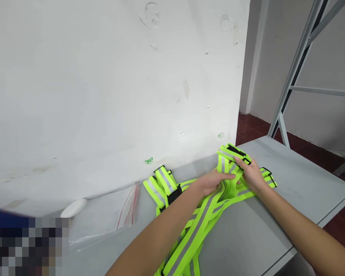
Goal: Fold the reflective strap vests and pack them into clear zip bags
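Observation:
A neon yellow-green reflective strap vest [198, 226] with grey reflective bands and black buckles lies on a grey table [299, 180]. My left hand [211, 180] rests on the straps near the middle, fingers closed over a band. My right hand [251, 174] grips the folded strap end by a black buckle [237, 150] at the far side. Another folded strap bundle [163, 186] with a black buckle lies to the left, near the wall.
A white scuffed wall [117, 96] stands right behind the table. Clear plastic bags [112, 214] with red zip edges lie at the left. A grey metal rack frame [299, 69] rises at the right over a dark red tiled floor [342, 222].

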`<action>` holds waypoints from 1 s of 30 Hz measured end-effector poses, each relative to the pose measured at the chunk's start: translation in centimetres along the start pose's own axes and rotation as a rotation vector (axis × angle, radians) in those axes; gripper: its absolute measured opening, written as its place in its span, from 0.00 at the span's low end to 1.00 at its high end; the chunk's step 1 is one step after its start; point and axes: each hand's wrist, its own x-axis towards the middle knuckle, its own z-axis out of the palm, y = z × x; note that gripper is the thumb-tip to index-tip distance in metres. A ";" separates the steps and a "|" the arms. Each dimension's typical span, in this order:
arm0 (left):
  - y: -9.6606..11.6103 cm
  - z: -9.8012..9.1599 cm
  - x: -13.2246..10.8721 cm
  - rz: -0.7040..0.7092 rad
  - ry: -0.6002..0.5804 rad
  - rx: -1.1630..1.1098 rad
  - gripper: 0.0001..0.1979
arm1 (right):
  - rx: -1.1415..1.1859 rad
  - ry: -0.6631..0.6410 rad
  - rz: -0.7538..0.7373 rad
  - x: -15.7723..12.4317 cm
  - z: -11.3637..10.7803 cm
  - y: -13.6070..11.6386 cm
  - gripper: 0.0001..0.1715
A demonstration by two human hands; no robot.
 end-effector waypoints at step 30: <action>-0.7 3.8 0.6 0.716 0.892 1.782 0.14 | 0.136 0.132 0.084 -0.6 0.8 -0.6 0.19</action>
